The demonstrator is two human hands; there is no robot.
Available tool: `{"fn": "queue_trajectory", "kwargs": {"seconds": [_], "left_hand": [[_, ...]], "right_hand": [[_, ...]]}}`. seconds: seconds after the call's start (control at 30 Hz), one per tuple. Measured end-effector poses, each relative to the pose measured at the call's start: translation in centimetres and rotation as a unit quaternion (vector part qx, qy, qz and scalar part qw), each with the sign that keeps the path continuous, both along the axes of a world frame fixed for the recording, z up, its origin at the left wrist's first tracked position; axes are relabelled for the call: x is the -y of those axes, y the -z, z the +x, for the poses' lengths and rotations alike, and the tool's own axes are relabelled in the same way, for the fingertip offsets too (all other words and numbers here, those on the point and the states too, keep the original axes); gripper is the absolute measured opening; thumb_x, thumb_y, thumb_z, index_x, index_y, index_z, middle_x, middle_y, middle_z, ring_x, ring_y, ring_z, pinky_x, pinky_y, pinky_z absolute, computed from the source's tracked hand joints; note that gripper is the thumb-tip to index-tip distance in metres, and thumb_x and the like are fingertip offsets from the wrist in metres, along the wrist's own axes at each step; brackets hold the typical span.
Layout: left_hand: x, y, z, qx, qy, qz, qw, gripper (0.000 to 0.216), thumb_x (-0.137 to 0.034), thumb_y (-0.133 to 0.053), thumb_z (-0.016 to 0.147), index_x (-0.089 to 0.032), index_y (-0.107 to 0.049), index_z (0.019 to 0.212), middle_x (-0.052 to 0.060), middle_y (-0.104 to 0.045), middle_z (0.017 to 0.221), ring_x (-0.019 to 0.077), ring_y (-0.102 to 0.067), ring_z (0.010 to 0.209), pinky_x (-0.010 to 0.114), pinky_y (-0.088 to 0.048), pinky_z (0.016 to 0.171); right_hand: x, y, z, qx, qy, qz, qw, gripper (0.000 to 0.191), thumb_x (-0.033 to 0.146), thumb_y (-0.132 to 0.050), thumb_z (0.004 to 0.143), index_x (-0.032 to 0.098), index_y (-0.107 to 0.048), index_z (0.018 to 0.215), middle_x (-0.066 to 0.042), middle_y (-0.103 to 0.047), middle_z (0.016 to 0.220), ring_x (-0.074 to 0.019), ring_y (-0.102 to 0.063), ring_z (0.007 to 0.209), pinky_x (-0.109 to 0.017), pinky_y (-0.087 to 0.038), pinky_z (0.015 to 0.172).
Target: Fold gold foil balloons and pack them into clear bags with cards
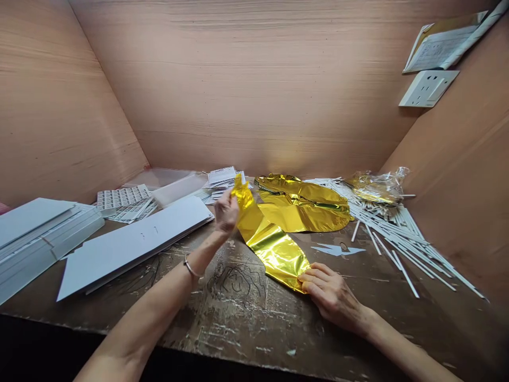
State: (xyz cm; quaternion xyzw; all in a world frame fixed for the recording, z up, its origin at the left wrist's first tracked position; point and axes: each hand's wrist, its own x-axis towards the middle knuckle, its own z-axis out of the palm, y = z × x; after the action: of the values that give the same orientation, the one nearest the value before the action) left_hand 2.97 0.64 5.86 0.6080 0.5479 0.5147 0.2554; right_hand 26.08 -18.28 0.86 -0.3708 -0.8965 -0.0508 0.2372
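A flat gold foil balloon [280,249] stretches diagonally between my two hands over the worn brown table. My left hand [227,211] is closed in a fist around its far end, where the foil is crumpled and raised. At the near end, my right hand [328,292] pinches the corner, fingers on top and thumb hidden. Just behind lie more gold foil balloons [310,209], flat and overlapping, partly covered by the held one. A bracelet circles my left wrist.
White sticks [401,241] spread across the right side, with a clear plastic bag [377,185] on them. Folded white card [135,239], stacked white sheets [40,233] and printed sheets [123,199] lie left. A white paper cutout [338,249] rests mid-right. Wooden panels [238,79] enclose the table; a socket [429,88] is mounted right.
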Motion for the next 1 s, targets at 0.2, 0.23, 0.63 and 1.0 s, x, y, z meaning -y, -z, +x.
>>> {"fn": "queue_trajectory", "kwargs": {"seconds": [0.2, 0.23, 0.63, 1.0], "left_hand": [[9.3, 1.9, 4.2, -0.378, 0.308, 0.256, 0.835, 0.022, -0.017, -0.035, 0.080, -0.015, -0.055, 0.089, 0.010, -0.059, 0.083, 0.0205, -0.052, 0.086, 0.034, -0.038, 0.078], [10.2, 2.7, 4.5, -0.410, 0.331, 0.262, 0.808, 0.021, -0.017, -0.035, 0.080, -0.015, -0.054, 0.089, 0.010, -0.059, 0.085, 0.0214, -0.051, 0.088, 0.035, -0.037, 0.078], [10.8, 4.3, 1.6, -0.381, 0.447, 0.136, 0.798, 0.054, -0.055, -0.035, 0.079, -0.015, -0.044, 0.114, 0.011, -0.047, 0.119, 0.0231, -0.038, 0.114, 0.036, -0.026, 0.098], [9.3, 3.6, 0.5, -0.390, 0.500, 0.058, 0.771, 0.064, -0.059, -0.047, 0.071, -0.012, -0.042, 0.113, 0.013, -0.052, 0.108, 0.0245, -0.050, 0.095, 0.033, -0.039, 0.083]], "right_hand": [[-0.1, -0.1, -0.3, 0.033, 0.011, 0.001, 0.999, 0.021, 0.007, -0.036, 0.080, 0.016, -0.054, 0.078, -0.005, -0.061, 0.077, -0.0144, -0.053, 0.077, -0.036, -0.039, 0.081], [0.0, -0.1, -0.4, 0.040, 0.014, 0.003, 0.999, 0.021, 0.007, -0.035, 0.081, 0.016, -0.054, 0.076, -0.004, -0.060, 0.072, -0.0140, -0.053, 0.074, -0.035, -0.039, 0.079], [-3.7, -4.2, -1.1, -0.081, 0.044, 0.004, 0.996, 0.007, 0.014, -0.048, 0.078, 0.016, -0.055, 0.078, -0.006, -0.059, 0.086, -0.0174, -0.048, 0.084, -0.034, -0.035, 0.075], [-16.1, -1.6, -7.3, -0.062, -0.115, -0.192, 0.973, 0.006, 0.019, -0.063, 0.069, 0.015, -0.059, 0.068, -0.002, -0.059, 0.083, -0.0131, -0.048, 0.080, -0.028, -0.035, 0.075]]}}
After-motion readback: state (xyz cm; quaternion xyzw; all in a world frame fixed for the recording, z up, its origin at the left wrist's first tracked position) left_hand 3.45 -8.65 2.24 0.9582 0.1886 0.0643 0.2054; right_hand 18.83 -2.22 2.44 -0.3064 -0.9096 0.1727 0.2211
